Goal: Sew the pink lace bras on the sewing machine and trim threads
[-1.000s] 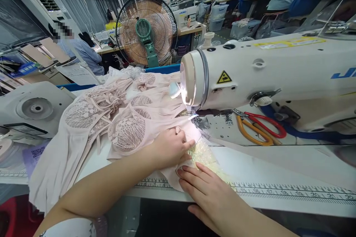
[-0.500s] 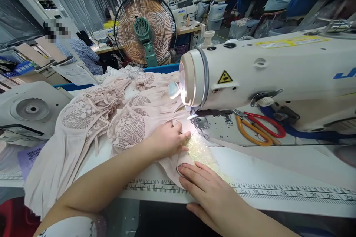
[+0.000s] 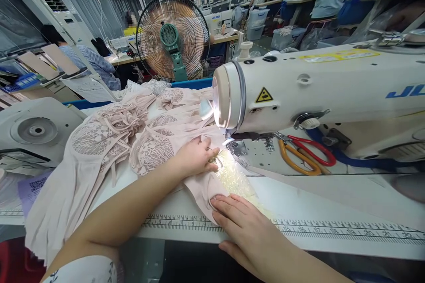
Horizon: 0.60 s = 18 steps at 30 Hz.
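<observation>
A pale pink lace garment (image 3: 206, 190) lies on the white table beside the needle of the sewing machine (image 3: 279, 93). My left hand (image 3: 195, 158) is closed, its bent fingers on a part of the garment just left of the presser foot (image 3: 229, 140). My right hand (image 3: 244, 223) lies nearer the table's front edge. Its fingers are stretched out and rest flat on the garment's folded edge. A shiny, yellowish clear sheet (image 3: 234, 174) lies between the two hands and the needle plate. The fingertips of my left hand are partly hidden.
Orange-and-red-handled scissors (image 3: 300, 154) lie on the machine bed. More pink lace garments (image 3: 106, 137) are piled at the left. A printed ruler (image 3: 332, 229) runs along the front edge. Beyond stands a fan (image 3: 172, 37); another person (image 3: 94, 64) sits at back left.
My left hand has shifted slightly left and up with the cloth, showing more of the fabric between my hands. My right hand stays nearly in place. The view has turned slightly.
</observation>
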Each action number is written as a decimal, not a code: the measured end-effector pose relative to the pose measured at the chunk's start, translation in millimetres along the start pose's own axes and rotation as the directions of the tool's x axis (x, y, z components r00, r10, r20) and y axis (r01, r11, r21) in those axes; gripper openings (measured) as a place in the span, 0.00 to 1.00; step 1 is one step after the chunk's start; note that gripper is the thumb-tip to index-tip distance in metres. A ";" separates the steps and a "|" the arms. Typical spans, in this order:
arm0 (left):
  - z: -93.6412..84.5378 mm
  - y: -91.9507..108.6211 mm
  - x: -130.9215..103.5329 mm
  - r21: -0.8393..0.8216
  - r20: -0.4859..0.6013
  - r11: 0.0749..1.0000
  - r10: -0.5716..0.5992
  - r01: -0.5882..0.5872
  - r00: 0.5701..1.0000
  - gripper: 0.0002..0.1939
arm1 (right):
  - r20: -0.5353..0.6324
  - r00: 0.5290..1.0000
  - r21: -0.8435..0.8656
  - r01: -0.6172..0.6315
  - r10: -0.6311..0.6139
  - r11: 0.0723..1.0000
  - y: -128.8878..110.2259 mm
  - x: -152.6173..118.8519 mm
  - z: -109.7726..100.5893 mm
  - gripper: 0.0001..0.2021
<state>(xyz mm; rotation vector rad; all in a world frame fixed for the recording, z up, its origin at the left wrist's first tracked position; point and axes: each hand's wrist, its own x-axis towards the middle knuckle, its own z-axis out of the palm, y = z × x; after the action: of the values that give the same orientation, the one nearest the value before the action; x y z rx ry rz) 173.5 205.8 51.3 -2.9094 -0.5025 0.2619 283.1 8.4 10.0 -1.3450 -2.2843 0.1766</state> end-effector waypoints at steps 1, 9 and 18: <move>0.1 -0.9 0.5 0.006 -0.003 1.000 0.002 -0.002 1.000 0.31 | -0.030 1.000 0.001 -0.002 0.002 1.000 -0.1 0.9 1.5 0.14; -2.3 -4.4 -22.6 -0.041 0.008 0.997 -0.069 0.070 0.998 0.26 | -0.327 0.945 -0.045 -0.048 0.031 0.998 4.2 12.3 -6.9 0.12; 16.2 2.3 -156.2 -0.063 -0.085 0.949 -0.315 0.310 0.945 0.33 | -0.594 0.804 0.018 0.044 -0.025 0.999 9.8 -8.6 -58.9 0.18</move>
<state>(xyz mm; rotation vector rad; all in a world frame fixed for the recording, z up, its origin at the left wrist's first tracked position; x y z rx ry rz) 26.1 152.0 57.4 -2.8130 -0.9522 0.0681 321.6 -1.5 55.4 -1.1332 -1.7566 -0.2033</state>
